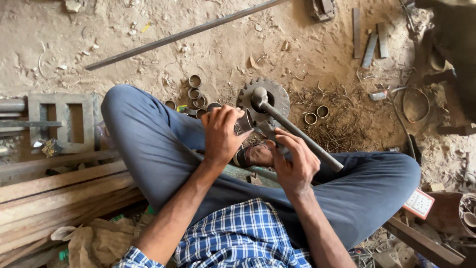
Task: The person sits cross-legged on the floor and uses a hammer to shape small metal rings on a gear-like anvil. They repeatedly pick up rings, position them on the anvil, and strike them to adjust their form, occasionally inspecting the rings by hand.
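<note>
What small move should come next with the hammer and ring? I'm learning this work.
Probably seat the short grey metal ring, held in the left hand, flat on the toothed steel gear: the right hand already holds the long-handled metal hammer over it.

Left hand (221, 134) and right hand (293, 161) side by side above the crossed legs. Hammer (292, 126) runs from the right hand up-left, its head on the gear wheel (277, 97). Metal rings (195, 94) left of the gear wheel, two more rings (316, 114) right of it. Long rod (183, 34) behind. Wooden planks (59, 193) far left.
</note>
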